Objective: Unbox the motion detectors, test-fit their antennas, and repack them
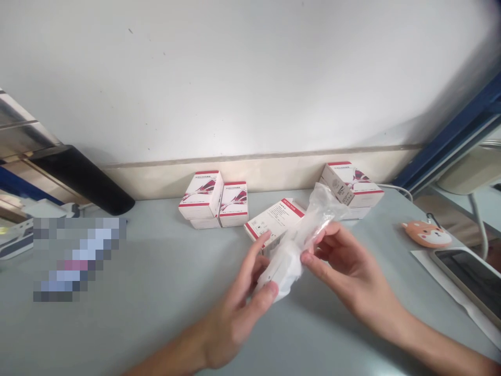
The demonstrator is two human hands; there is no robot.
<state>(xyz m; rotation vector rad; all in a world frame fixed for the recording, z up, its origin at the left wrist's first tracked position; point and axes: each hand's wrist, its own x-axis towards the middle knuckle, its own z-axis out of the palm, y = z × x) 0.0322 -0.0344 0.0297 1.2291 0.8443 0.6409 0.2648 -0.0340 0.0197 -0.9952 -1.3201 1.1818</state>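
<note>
Both hands hold a clear plastic bag [309, 224] with a white device inside it, just above the grey table [156, 292]. My left hand [238, 308] grips the bag's lower end, thumb and fingers closed on the white device. My right hand [344, 261] pinches the bag's middle from the right. Behind the bag lies a white and red box [274, 216] marked DETECTOR.
Two white and red boxes [213, 198] stand at the wall, and two more are stacked [350, 188] at the right. A phone [469, 277] on white paper and an orange animal-shaped charm [426, 233] lie at the right. A black tube [82, 177] leans at the left.
</note>
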